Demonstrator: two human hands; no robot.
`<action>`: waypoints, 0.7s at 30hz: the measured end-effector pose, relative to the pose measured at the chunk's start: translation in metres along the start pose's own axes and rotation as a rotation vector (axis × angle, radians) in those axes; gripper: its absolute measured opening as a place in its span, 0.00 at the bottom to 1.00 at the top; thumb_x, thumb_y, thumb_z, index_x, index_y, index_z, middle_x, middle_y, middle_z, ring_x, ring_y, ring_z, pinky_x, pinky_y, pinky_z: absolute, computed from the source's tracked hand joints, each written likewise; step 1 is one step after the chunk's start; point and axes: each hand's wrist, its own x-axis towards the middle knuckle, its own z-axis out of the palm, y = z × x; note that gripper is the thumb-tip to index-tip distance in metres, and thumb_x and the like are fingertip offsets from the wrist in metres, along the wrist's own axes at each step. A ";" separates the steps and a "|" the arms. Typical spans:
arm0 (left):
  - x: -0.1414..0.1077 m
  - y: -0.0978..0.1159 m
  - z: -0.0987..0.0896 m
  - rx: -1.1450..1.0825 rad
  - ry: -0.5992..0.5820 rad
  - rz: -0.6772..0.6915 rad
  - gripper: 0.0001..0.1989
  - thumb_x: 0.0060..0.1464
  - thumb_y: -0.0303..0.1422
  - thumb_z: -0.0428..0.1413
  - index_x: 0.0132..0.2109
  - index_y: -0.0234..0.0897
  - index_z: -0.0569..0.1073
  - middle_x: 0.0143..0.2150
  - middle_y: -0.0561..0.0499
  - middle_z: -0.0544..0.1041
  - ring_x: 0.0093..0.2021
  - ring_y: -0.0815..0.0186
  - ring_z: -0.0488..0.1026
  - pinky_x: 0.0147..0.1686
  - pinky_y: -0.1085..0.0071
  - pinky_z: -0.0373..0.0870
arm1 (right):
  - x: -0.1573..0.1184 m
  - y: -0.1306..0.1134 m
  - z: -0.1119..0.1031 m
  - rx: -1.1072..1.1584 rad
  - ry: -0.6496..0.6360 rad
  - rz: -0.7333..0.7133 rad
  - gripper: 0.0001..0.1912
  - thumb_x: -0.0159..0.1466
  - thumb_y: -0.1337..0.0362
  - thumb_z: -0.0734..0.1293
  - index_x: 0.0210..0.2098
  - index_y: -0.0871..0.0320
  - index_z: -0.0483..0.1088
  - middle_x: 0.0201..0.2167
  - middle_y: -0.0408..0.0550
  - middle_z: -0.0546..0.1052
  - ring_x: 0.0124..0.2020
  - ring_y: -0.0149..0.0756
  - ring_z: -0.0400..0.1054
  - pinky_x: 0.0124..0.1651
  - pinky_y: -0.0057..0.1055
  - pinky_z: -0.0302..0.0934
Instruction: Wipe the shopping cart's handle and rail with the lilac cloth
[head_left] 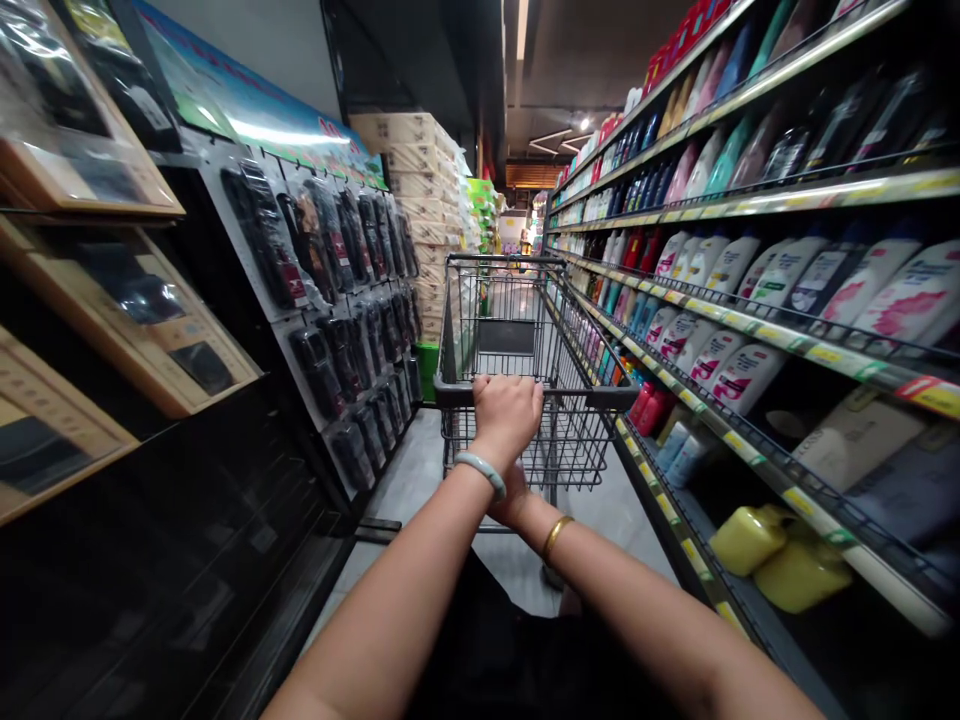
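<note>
A dark wire shopping cart (592, 455) stands straight ahead of me in the aisle, and no goods can be made out in it. My left hand (506, 405) is closed over the middle of its black handlebar (585, 399), knuckles up. A pale jade-coloured bangle (482, 474) circles my left wrist. Just below and behind that wrist is my right hand (514, 497), close against it. Its fingers are mostly hidden, so I cannot see what they grip. A gold bracelet (556, 540) sits on my right wrist.
Shelves on the right carry rows of shampoo bottles (720, 262), with yellow jugs (784, 560) low down. To the left hang packaged dark goods (330, 240) beside tilted boxes (135, 310). Stacked cartons (424, 190) rise farther along the left. Grey floor (412, 470) shows beside the cart.
</note>
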 end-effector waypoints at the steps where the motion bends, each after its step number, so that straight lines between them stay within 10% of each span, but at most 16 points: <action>1: -0.001 0.000 -0.001 -0.011 -0.002 0.009 0.21 0.68 0.41 0.42 0.33 0.39 0.74 0.34 0.47 0.79 0.39 0.59 0.72 0.48 0.55 0.52 | -0.003 -0.003 -0.002 0.004 0.006 -0.033 0.11 0.61 0.59 0.69 0.43 0.51 0.78 0.39 0.50 0.81 0.43 0.46 0.74 0.43 0.38 0.69; 12: -0.005 0.011 0.002 -0.012 -0.030 0.001 0.19 0.69 0.42 0.43 0.34 0.40 0.71 0.35 0.50 0.77 0.40 0.60 0.70 0.51 0.56 0.52 | -0.024 0.037 -0.039 -0.148 0.006 -0.034 0.19 0.63 0.69 0.66 0.53 0.55 0.73 0.46 0.53 0.79 0.47 0.44 0.70 0.50 0.39 0.65; 18: -0.009 0.020 0.003 -0.030 -0.001 0.040 0.17 0.69 0.41 0.43 0.35 0.41 0.71 0.35 0.50 0.77 0.40 0.60 0.69 0.52 0.55 0.51 | -0.061 0.039 -0.046 -0.171 -0.016 -0.277 0.06 0.63 0.67 0.70 0.39 0.51 0.77 0.40 0.48 0.78 0.42 0.41 0.64 0.48 0.39 0.60; 21: -0.011 0.024 0.004 -0.020 0.005 0.032 0.17 0.69 0.41 0.43 0.36 0.41 0.71 0.34 0.51 0.76 0.40 0.60 0.69 0.51 0.55 0.51 | -0.049 0.049 -0.077 -0.225 0.080 -0.165 0.04 0.64 0.66 0.70 0.37 0.53 0.78 0.35 0.50 0.76 0.40 0.41 0.61 0.42 0.37 0.55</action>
